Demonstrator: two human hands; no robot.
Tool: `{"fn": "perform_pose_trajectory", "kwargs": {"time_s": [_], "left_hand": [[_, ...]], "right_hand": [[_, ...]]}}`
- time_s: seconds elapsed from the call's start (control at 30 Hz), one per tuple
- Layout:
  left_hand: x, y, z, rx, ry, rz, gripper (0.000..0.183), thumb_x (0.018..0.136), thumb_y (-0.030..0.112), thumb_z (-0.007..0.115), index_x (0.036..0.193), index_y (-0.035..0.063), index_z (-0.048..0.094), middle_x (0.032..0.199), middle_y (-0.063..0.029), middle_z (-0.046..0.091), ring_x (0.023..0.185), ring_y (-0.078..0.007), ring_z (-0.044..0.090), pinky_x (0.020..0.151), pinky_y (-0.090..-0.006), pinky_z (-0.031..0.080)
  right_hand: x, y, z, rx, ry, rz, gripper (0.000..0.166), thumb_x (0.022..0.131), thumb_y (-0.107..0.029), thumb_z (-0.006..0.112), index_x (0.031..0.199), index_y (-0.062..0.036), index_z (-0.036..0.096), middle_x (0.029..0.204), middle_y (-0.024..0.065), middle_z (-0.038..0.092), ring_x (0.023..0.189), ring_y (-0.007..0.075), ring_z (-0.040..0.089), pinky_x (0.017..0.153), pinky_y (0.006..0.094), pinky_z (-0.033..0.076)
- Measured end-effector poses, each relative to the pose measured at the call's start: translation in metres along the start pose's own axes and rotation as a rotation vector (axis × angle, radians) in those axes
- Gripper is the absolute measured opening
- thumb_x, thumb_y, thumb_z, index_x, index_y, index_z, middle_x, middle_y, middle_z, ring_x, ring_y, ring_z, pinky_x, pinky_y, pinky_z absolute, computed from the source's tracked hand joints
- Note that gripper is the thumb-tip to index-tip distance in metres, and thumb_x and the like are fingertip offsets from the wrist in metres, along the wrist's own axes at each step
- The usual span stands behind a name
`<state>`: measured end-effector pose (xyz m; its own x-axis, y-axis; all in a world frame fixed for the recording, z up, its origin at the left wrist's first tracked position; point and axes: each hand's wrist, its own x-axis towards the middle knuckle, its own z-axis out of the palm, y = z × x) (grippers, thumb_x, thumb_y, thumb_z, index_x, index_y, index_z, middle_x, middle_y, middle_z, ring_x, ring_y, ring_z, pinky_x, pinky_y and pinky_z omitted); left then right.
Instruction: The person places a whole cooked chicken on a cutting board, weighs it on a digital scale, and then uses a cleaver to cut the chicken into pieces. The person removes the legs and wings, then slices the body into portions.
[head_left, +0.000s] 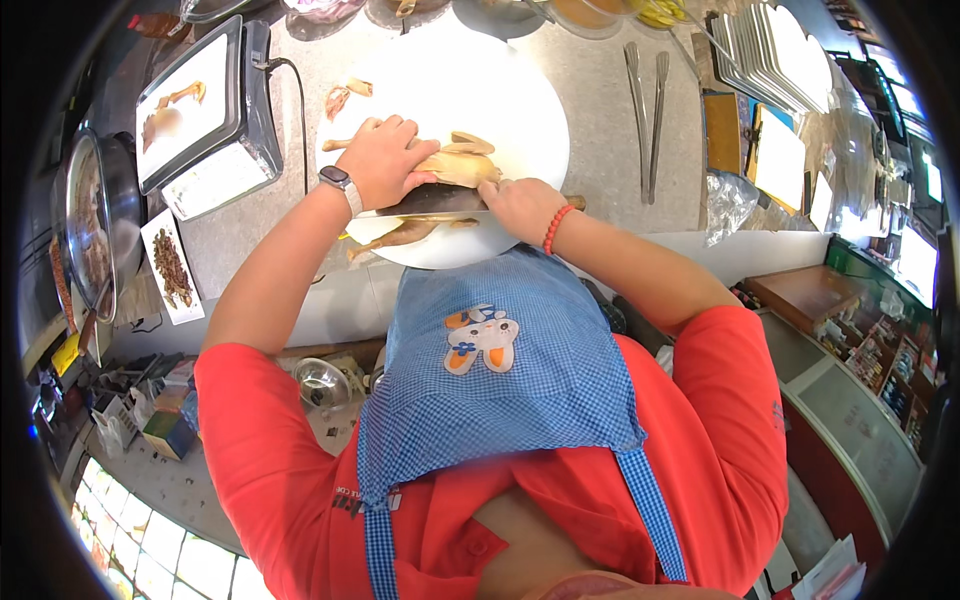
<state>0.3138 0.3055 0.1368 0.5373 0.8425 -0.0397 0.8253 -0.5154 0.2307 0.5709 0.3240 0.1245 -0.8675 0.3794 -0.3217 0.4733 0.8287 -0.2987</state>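
Observation:
A pale cooked bird carcass (466, 166), seemingly chicken or duck, lies on a round white cutting board (517, 97). My left hand (386, 161), with a watch at the wrist, presses on its left part and hides some of it. My right hand (525, 208), wearing a red bead bracelet, pinches the carcass's right end. A broad dark cleaver blade (435, 199) lies flat before the bird; its wooden handle (576, 202) sticks out past my right hand. Nearer me rests a long poultry piece (397, 237). Small cut pieces (339, 101) sit at the far left of the board.
A scale (191, 105) with poultry pieces on its platform stands at left, its cable beside the board. Further left are a metal pot (112, 210) and a white tray of dark bits (174, 270). Long metal tongs (645, 120) lie right of the board, near stacked white plates (772, 56).

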Motion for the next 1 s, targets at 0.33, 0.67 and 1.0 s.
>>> {"fn": "perform_pose_trajectory", "kwargs": {"time_s": [0.33, 0.67, 1.0], "left_hand": [[0.02, -0.031, 0.022, 0.018, -0.006, 0.015, 0.034, 0.087, 0.043, 0.056, 0.102, 0.0132, 0.057, 0.093, -0.0059, 0.052, 0.094, -0.0239, 0.05, 0.082, -0.0407, 0.038], [0.022, -0.01, -0.006, 0.051, -0.108, 0.21, 0.055, 0.082, 0.034, 0.061, 0.13, 0.0119, 0.046, 0.126, -0.0132, 0.049, 0.116, -0.0255, 0.047, 0.1, -0.0444, 0.035], [0.048, 0.025, 0.029, 0.005, -0.072, 0.12, 0.047, 0.084, 0.042, 0.059, 0.125, 0.0202, 0.055, 0.117, -0.0079, 0.059, 0.083, -0.0232, 0.065, 0.069, -0.0353, 0.05]], "right_hand": [[0.0, 0.002, 0.014, 0.018, -0.023, -0.035, 0.016, 0.086, -0.013, 0.049, 0.095, 0.0, 0.046, 0.07, 0.0137, 0.061, 0.061, 0.0272, 0.064, 0.054, 0.0361, 0.052], [-0.004, -0.005, 0.021, 0.023, 0.087, 0.035, 0.021, 0.086, -0.013, 0.049, 0.098, 0.0032, 0.049, 0.069, 0.0128, 0.062, 0.059, 0.0255, 0.064, 0.05, 0.036, 0.052], [-0.003, -0.003, 0.023, 0.008, 0.106, 0.029, 0.022, 0.085, -0.013, 0.048, 0.099, 0.004, 0.05, 0.07, 0.0127, 0.063, 0.062, 0.0253, 0.066, 0.053, 0.0347, 0.053]]}}
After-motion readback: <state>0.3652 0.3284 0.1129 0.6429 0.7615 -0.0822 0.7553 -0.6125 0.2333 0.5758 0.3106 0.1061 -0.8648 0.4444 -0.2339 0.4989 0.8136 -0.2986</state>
